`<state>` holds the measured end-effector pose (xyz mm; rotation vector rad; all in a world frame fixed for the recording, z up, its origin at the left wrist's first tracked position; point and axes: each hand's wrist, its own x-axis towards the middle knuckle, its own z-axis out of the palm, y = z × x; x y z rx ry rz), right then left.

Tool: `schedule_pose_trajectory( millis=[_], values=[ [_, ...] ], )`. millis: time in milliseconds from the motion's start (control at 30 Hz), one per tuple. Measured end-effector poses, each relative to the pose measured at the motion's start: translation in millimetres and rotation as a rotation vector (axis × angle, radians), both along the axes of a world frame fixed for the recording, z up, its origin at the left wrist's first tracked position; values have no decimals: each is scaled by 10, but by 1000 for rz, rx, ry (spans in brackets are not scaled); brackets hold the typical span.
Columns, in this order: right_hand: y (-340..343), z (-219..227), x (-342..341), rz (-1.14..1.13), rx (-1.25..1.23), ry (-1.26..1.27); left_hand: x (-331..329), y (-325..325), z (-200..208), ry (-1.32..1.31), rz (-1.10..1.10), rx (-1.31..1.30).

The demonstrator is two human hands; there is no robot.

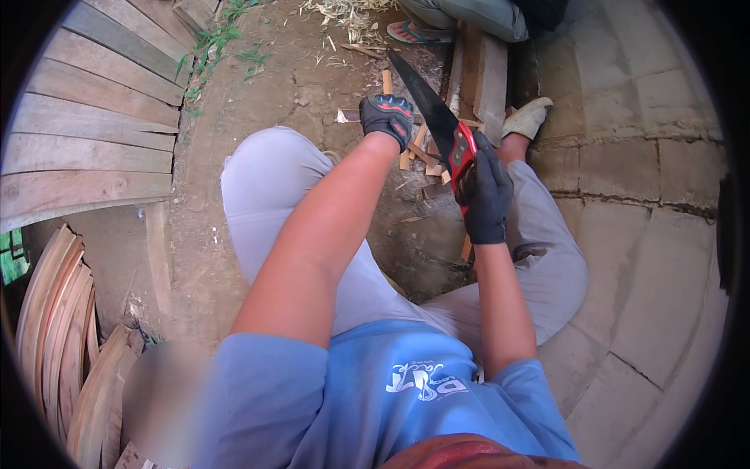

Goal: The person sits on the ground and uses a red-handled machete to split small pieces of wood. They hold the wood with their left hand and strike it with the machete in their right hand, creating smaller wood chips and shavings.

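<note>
My right hand (pixel 486 190), in a dark glove, is wrapped round the red handle of a hand saw (pixel 430 102). Its dark blade points up and to the left, away from me. My left hand (pixel 387 117), in a black and red glove, is closed over a wooden strip (pixel 348 116) whose pale end juts out at the left. The fingers curl underneath, so the grip itself is hidden. Between the two hands, the blade passes close to the left one's right side. Small wood offcuts (pixel 423 151) lie on the ground below and beside the hands.
Another person's sandalled foot (pixel 420 33) is at the top, beside a long timber beam (pixel 491 78). Wood shavings (pixel 351 16) lie farther off. Planks (pixel 94 117) line the left, with stacked curved boards (pixel 58 313) nearer me. Concrete slabs (pixel 625 258) cover the right.
</note>
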<state>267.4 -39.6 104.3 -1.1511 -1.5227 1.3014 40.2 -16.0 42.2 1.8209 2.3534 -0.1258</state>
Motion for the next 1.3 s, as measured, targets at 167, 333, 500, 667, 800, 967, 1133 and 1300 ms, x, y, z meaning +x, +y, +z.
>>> schedule_pose_trajectory(
  millis=[167, 333, 500, 667, 800, 967, 1133, 1300],
  values=[
    [532, -268, -617, -55, -3, 2, 9, 10, 4, -7, -9, 18],
    [601, -409, -709, -69, -14, -14, -26, 105, 131, -138, 77, -167],
    [255, -235, -296, -81, 8, -29, -40, 227, 270, -191, 96, -260],
    [-654, 217, 618, -11, 21, -193, -150, 148, 157, -234, 107, -423],
    [-1219, 706, 1165, -113, -158, -146, -89, 233, 198, -237, 43, -445],
    [-1168, 710, 1220, -73, -192, -76, -265, 51, 288, -132, 113, -241],
    [-1280, 826, 1350, -252, -182, -31, 358, 308, 134, -60, -170, -73],
    [-977, 646, 1216, -68, -144, -48, -144, -52, 18, -65, -2, -129]
  ],
)
